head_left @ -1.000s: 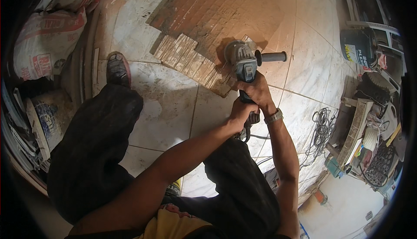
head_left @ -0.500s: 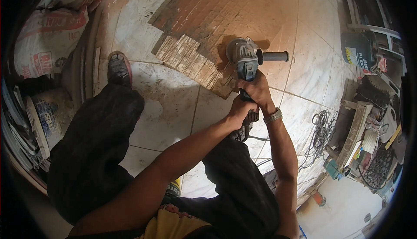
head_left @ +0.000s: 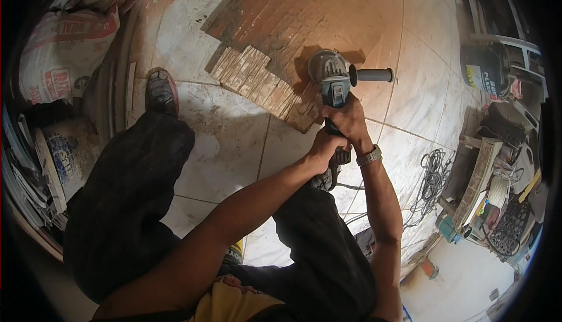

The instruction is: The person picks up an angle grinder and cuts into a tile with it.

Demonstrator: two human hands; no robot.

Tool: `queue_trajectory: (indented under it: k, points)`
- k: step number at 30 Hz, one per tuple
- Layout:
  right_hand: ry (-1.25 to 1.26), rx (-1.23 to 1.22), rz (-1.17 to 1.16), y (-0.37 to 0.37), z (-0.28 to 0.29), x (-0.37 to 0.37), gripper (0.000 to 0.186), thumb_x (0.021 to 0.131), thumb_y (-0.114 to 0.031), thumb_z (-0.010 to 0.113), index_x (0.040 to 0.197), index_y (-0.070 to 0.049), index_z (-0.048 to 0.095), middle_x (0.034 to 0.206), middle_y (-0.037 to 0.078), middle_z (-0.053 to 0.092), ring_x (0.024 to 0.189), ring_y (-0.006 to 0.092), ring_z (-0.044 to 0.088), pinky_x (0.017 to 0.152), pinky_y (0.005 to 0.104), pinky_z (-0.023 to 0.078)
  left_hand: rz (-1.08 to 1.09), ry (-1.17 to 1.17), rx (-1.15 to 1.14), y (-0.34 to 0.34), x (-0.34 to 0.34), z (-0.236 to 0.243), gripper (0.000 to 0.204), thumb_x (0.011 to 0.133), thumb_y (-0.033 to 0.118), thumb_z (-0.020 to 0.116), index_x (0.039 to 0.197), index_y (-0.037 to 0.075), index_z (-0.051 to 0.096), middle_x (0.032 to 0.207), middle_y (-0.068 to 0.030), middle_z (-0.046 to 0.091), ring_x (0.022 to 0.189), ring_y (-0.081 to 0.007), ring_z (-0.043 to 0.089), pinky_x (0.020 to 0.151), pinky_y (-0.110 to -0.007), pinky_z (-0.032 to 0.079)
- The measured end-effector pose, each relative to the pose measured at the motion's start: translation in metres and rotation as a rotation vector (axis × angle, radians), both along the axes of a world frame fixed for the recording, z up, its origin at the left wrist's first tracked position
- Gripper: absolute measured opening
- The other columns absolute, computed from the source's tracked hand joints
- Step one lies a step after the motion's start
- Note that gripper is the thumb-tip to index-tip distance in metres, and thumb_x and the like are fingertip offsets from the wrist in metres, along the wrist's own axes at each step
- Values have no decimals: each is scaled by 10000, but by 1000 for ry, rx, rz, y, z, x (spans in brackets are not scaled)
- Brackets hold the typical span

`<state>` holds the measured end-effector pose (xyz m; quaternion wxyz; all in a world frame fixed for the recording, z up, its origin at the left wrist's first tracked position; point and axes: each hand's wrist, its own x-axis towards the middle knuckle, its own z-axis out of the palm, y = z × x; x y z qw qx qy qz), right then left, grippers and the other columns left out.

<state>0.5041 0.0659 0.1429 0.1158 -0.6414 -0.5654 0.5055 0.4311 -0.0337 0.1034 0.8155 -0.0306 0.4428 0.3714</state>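
Both my hands are closed around the body of an angle grinder (head_left: 333,85), one behind the other. My right hand (head_left: 349,121) grips just behind its switch, and my left hand (head_left: 325,149) wraps the rear end, close to my knee. The grinder's round guard (head_left: 325,63) sits over a large slab (head_left: 275,21) with a reddish-brown, ridged face, lying on the floor. A pale, grooved strip (head_left: 253,82) runs along the slab's near edge. The side handle (head_left: 374,75) sticks out to the right, held by neither hand. The disc's contact with the slab is hidden.
Dusty white floor tiles (head_left: 216,140) surround the slab. My shoe (head_left: 161,93) rests left of it. Filled sacks (head_left: 70,50) and a dirty bucket (head_left: 70,152) stand at the left. A coiled cable (head_left: 436,170), a dark bucket (head_left: 487,67) and a cluttered wooden box (head_left: 477,181) lie right.
The grinder has shifted slightly to the right, and my hands have moved a little with it. The slab and my feet stay where they were.
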Motion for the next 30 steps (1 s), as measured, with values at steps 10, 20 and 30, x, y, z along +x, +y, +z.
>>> queue_trajectory:
  k: [10, 20, 30]
  points:
    - [40, -54, 23, -5, -5, 7, 513, 720, -218, 867, 1111, 54, 676, 958, 137, 757, 857, 226, 710, 824, 349, 576, 55, -5, -25, -9, 8, 3, 194, 699, 16, 711, 891, 9, 687, 812, -74, 685, 730, -206, 684, 668, -335, 545]
    - [32, -12, 52, -18, 6, -2, 435, 741, -158, 867, 1081, 31, 671, 952, 70, 714, 845, 169, 640, 821, 334, 552, 71, 10, -5, -25, 8, 2, 169, 699, 3, 687, 867, 4, 663, 785, -65, 671, 724, -191, 680, 654, -325, 540]
    - [12, -32, 107, -35, 6, -1, 489, 729, -185, 853, 1110, 49, 654, 959, 155, 741, 870, 261, 707, 809, 372, 578, 73, 22, 66, -48, 13, 0, 185, 721, 19, 647, 903, -12, 660, 825, -72, 676, 757, -182, 683, 658, -316, 540]
